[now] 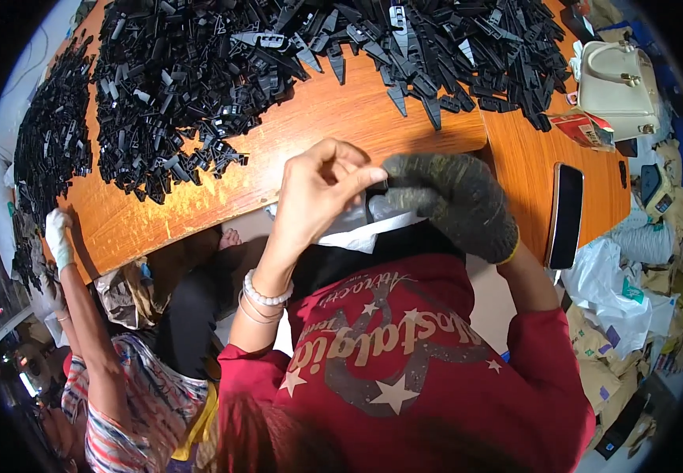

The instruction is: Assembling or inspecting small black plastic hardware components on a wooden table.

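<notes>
Over my lap, just off the table's near edge, my bare left hand [318, 193] is closed in a pinch of thumb and forefinger. A small black plastic part [376, 190] is held at its fingertips, mostly hidden by fingers. My right hand [459, 201], in a dark knitted glove, meets the left from the other side, its fingers closed around the same part. Just below both hands lies a white plastic bag [357, 236] on my lap. Beyond them, heaps of black plastic clips [191, 79] and longer wedge-shaped black pieces [428, 55] cover the far side of the table.
A wooden table [239, 177] curves around me. On its right part lie a phone [566, 217], a red packet [583, 130] and a cream handbag [616, 87]. Plastic bags [613, 292] crowd the right side. At left, a co-worker's gloved hand [58, 236] reaches beside another black heap.
</notes>
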`<state>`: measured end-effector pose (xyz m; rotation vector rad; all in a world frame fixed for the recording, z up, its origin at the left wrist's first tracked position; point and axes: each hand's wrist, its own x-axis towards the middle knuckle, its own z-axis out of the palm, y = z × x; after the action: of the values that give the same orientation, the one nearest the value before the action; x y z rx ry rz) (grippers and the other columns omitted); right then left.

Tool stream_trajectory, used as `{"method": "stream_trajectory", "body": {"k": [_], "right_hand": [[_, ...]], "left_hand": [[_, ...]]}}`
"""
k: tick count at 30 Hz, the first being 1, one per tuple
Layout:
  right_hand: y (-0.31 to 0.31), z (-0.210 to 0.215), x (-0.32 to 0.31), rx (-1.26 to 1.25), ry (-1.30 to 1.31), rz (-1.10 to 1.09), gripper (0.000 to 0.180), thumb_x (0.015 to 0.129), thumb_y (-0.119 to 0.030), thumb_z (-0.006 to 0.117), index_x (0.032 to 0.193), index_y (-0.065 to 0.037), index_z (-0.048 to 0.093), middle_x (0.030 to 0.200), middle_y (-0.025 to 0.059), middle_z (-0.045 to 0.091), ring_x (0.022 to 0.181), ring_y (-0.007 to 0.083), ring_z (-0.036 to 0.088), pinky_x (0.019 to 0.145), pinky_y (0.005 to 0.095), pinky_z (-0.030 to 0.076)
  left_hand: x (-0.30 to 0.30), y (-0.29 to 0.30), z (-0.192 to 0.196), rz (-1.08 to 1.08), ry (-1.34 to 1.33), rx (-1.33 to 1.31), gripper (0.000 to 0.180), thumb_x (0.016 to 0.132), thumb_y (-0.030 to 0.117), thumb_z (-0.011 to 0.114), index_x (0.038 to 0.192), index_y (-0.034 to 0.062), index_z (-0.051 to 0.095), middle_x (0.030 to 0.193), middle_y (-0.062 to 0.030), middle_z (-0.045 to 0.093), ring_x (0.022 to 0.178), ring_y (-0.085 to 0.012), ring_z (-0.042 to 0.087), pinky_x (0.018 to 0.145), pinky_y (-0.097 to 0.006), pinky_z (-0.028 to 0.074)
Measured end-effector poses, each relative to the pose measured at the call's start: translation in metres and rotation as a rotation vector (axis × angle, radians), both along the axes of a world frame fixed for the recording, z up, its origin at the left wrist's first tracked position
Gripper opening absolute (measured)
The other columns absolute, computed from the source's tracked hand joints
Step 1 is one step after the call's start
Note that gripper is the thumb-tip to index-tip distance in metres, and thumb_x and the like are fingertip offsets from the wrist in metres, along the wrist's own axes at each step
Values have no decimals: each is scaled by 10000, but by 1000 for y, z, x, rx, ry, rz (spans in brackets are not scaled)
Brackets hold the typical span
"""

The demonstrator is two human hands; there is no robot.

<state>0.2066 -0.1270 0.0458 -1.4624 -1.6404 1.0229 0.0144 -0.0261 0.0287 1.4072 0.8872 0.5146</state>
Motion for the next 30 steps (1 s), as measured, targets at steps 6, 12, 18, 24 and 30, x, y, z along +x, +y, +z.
{"method": "stream_trajectory", "body": {"k": [6,12,18,24,30], "right_hand": [[-10,8,6,119,-471,172,310,896,-298,608,1137,-112,669,1178,68,654,997,251,646,883,380,500],[-7,-6,6,394,-503,92,315,846,-224,677,1134,-96,675,1038,93,698,875,301,659,808,364,519],[10,-19,-17,-36,-63,-169,311,855,-98,654,1160,-40,636,1112,124,646,981,245,634,855,362,515],[38,-26,-22,-44,407,-56,314,855,-56,636,1168,-37,632,1125,88,649,989,158,617,852,321,511],[34,-40,-25,200,-93,-20,239,861,-95,602,1074,-94,709,1188,117,624,1082,268,607,921,350,494]], "left_hand": [[37,56,-12,216,514,1055,290,881,274,666,949,-7,638,805,-205,648,707,-358,647,605,-410,507],[40,64,-15,132,732,1063,350,883,314,639,736,10,548,739,-197,642,602,-370,622,530,-434,476],[-7,27,-11,71,334,943,148,852,132,674,834,23,575,732,-173,599,602,-369,605,519,-444,455],[-25,21,-12,-129,246,1200,255,822,231,717,946,53,583,731,-67,556,565,-216,590,495,-317,464],[-9,74,-8,487,561,1226,237,815,223,750,909,20,672,793,-112,592,589,-249,593,521,-324,456]]}}
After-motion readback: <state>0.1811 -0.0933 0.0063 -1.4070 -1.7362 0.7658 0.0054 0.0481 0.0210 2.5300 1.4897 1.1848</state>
